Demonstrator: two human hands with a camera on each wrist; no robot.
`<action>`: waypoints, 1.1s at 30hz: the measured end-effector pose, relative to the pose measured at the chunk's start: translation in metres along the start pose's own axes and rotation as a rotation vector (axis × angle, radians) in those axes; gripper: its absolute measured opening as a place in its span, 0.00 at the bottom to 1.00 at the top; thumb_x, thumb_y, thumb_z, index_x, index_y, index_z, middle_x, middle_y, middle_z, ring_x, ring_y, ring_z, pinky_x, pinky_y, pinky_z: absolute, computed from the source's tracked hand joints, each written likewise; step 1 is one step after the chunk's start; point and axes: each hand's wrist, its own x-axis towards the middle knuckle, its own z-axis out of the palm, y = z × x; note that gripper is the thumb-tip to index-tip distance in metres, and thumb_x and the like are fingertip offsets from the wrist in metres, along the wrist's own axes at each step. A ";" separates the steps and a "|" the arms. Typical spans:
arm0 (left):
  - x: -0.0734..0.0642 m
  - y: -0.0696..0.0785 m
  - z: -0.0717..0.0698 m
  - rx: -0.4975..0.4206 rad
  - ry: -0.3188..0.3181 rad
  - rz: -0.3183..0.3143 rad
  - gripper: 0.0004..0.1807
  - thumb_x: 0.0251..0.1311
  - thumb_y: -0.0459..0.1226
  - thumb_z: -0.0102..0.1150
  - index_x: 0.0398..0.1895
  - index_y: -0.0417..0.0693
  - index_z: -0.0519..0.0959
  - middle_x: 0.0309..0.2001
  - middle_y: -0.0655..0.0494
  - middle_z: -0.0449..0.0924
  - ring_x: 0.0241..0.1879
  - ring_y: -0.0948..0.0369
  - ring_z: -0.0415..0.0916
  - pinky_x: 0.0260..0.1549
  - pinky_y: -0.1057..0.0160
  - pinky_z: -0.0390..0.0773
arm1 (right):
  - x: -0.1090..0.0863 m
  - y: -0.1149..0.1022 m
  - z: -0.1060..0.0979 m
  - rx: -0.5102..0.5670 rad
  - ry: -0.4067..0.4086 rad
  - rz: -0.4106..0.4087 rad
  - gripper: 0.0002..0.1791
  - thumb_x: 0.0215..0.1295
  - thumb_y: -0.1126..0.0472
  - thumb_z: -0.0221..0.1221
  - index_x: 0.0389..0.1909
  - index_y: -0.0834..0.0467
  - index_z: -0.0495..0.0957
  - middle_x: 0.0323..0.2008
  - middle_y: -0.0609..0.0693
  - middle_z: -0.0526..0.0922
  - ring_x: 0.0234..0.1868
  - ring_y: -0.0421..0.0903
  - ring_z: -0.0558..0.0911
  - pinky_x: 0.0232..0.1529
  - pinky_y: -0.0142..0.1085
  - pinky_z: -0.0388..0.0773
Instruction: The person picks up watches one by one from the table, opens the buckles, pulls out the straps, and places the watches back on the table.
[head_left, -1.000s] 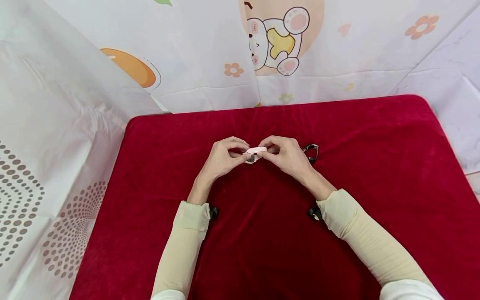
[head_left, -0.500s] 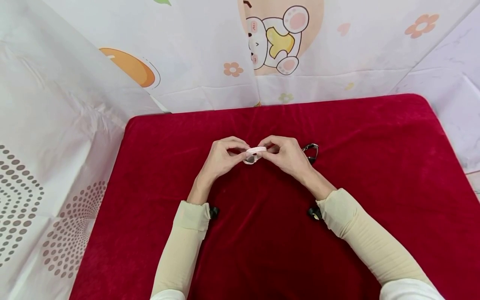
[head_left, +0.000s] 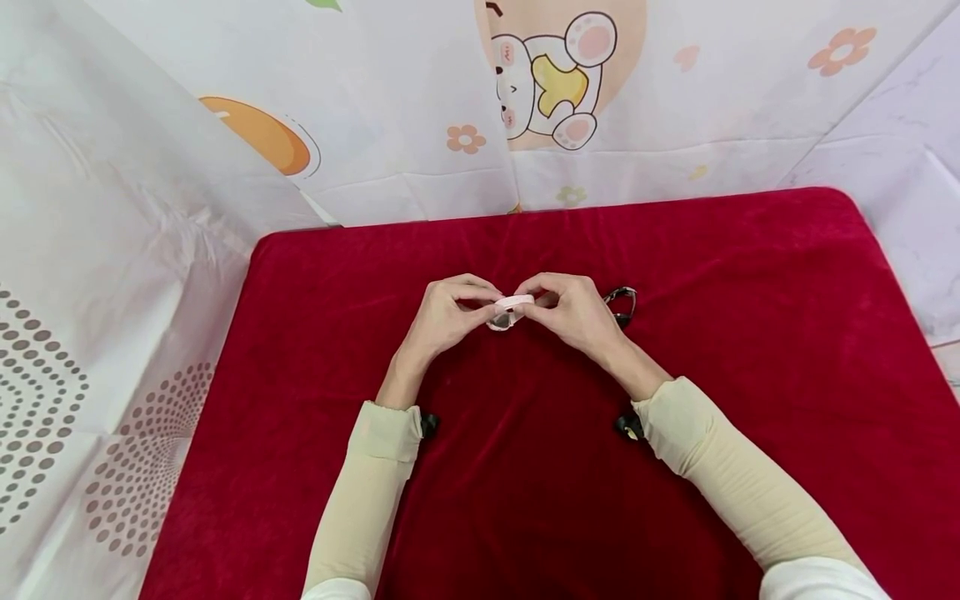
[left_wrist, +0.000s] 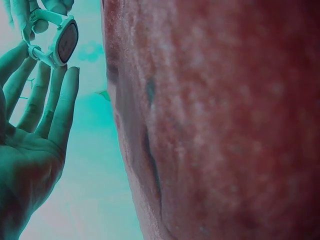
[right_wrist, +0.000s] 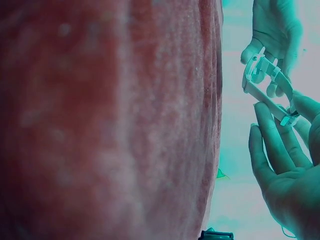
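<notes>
A pale pink wristwatch point(head_left: 514, 301) is held up between both hands near the middle of the table, its strap closed into a loop. My left hand point(head_left: 444, 315) pinches one side of the loop between thumb and fingers. On the opposite side, the thumb and fingers of my right hand point(head_left: 574, 313) grip the strap. The round dark face of the watch point(left_wrist: 68, 43) shows in the left wrist view, turned away from the palm. In the right wrist view the strap's buckle point(right_wrist: 289, 119) sits at the right fingertips.
Just beyond the right hand, a black looped strap-like thing point(head_left: 622, 307) lies on the red velvet tablecloth point(head_left: 750, 333). A white printed curtain point(head_left: 405, 100) hangs along the table's back edge, with another sheet at the left. Dark wrist cameras point(head_left: 630, 427) sit at the sleeve cuffs.
The wristwatch has turned very slightly between the fingertips. Both hands stay in nearly the same place, and the black looped thing has not moved.
</notes>
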 end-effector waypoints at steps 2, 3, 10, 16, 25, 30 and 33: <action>0.000 0.000 0.000 -0.001 -0.001 -0.001 0.05 0.55 0.25 0.69 0.35 0.33 0.87 0.39 0.42 0.84 0.41 0.49 0.81 0.27 0.66 0.83 | 0.000 0.000 0.000 0.002 -0.001 0.001 0.06 0.61 0.58 0.70 0.38 0.46 0.86 0.34 0.38 0.85 0.30 0.36 0.83 0.36 0.32 0.81; 0.000 0.000 0.000 -0.003 -0.001 -0.003 0.05 0.55 0.25 0.69 0.35 0.33 0.87 0.39 0.42 0.84 0.41 0.48 0.81 0.28 0.66 0.83 | 0.000 0.000 0.000 0.004 -0.001 0.000 0.06 0.61 0.57 0.70 0.38 0.46 0.86 0.34 0.38 0.85 0.30 0.36 0.83 0.36 0.32 0.81; 0.000 -0.002 0.001 -0.003 -0.002 -0.011 0.05 0.55 0.25 0.69 0.35 0.33 0.87 0.40 0.42 0.84 0.41 0.49 0.81 0.28 0.66 0.83 | 0.000 0.001 0.000 0.017 0.001 -0.010 0.05 0.60 0.57 0.70 0.37 0.46 0.87 0.35 0.38 0.85 0.30 0.36 0.83 0.36 0.32 0.81; 0.000 -0.003 0.001 -0.004 -0.001 0.011 0.05 0.56 0.26 0.69 0.35 0.34 0.88 0.39 0.42 0.84 0.41 0.49 0.81 0.27 0.66 0.83 | 0.000 0.001 0.000 0.017 0.016 -0.028 0.06 0.60 0.57 0.71 0.38 0.47 0.87 0.36 0.37 0.85 0.31 0.36 0.83 0.37 0.32 0.81; 0.001 -0.004 0.001 0.001 0.011 0.012 0.04 0.56 0.28 0.70 0.35 0.36 0.88 0.38 0.45 0.85 0.40 0.55 0.81 0.28 0.58 0.83 | 0.001 0.003 0.003 0.028 0.027 -0.033 0.06 0.60 0.56 0.71 0.38 0.47 0.87 0.36 0.37 0.86 0.31 0.36 0.83 0.36 0.32 0.81; 0.001 -0.003 0.001 -0.005 0.008 0.010 0.05 0.56 0.27 0.70 0.35 0.35 0.88 0.38 0.44 0.85 0.40 0.55 0.81 0.31 0.54 0.82 | 0.001 0.003 0.003 0.023 0.023 -0.019 0.06 0.60 0.55 0.71 0.38 0.47 0.87 0.36 0.37 0.86 0.31 0.36 0.83 0.36 0.31 0.81; 0.003 -0.005 0.003 -0.013 0.004 0.008 0.05 0.55 0.26 0.70 0.36 0.33 0.88 0.38 0.43 0.85 0.40 0.54 0.81 0.34 0.50 0.82 | 0.001 0.004 0.003 0.003 0.027 -0.019 0.06 0.60 0.55 0.71 0.38 0.47 0.88 0.36 0.37 0.86 0.31 0.37 0.82 0.36 0.31 0.80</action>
